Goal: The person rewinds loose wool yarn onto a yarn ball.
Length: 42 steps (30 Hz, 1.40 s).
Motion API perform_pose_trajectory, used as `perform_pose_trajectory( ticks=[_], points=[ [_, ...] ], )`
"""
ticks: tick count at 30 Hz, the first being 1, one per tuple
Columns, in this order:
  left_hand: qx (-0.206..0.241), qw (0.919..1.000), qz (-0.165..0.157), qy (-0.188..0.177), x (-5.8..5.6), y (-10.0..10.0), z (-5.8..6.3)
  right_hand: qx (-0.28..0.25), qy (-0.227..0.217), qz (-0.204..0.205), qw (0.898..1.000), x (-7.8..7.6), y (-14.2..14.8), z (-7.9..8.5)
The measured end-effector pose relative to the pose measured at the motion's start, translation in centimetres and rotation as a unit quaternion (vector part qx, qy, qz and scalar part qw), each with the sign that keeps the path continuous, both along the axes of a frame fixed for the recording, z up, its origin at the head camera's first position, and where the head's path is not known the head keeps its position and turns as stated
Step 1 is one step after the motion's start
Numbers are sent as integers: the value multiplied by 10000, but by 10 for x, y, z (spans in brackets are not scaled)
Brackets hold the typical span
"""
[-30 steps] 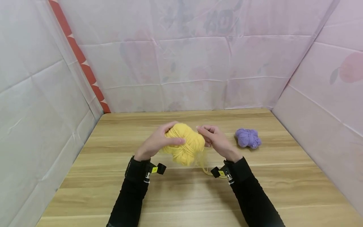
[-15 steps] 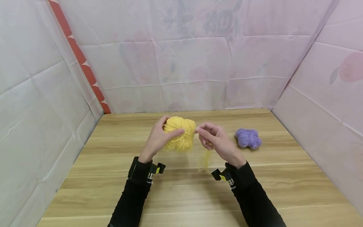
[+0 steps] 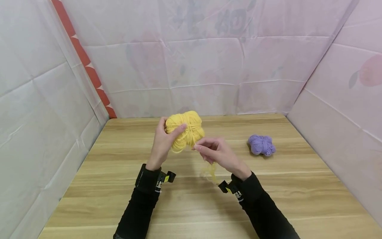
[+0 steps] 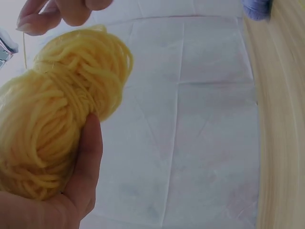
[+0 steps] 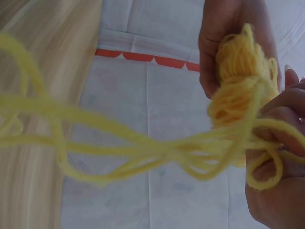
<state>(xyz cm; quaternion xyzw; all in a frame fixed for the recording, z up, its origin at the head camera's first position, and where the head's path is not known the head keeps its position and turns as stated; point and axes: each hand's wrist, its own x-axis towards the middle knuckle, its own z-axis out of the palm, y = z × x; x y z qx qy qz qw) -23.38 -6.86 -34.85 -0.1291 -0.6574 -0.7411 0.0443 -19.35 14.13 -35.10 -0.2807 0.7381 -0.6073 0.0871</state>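
Left hand (image 3: pixel 161 146) holds yellow yarn (image 3: pixel 185 131); right hand (image 3: pixel 216 152) pinches its strand.

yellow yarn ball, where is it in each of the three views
Head view: the yellow yarn ball is at centre, lifted above the table, gripped by the left hand.
Left wrist view: it fills the left side, with the left thumb across its lower part.
Right wrist view: upper right, loose strands trailing left.
Shared landmark: the right hand, pinching a strand beside the ball in all three views.

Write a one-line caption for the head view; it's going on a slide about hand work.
Left hand grips a yellow yarn ball above the wooden table; right hand pinches its loose strand.
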Motion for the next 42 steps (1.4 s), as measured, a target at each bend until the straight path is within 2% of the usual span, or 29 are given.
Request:
perform_pose_trajectory(
  ticks=[7,11,16,21,27,31,34,38,42],
  points=[
    [448,9988,-6,174,2,0,1,133,-88,147,9998,-4,-6,-8],
    [664,9975,-123,211,3,0,2,270,-78,128,9995,-8,-8,-13],
    [981,9937,-519,141,5,-1,4,376,-155,100,9991,-12,-8,-19],
    [1037,9876,-1176,1,7,-3,6,281,-341,7,9990,-15,-5,-22],
    [445,9777,-2045,-182,7,-10,6,216,-333,160,9991,-15,3,-20],
    [-6,9704,-2409,-185,7,-13,6,405,-263,73,9988,-14,11,-16],
    [-395,9649,-2595,-111,7,-15,7,499,-214,14,9985,-14,17,-12],
    [-1000,9560,-2758,-18,8,-19,6,380,-442,-164,9982,-16,22,-7],
    [-1450,9513,-2719,-49,8,-23,6,54,-474,-404,9980,-14,26,-2]
  ],
)
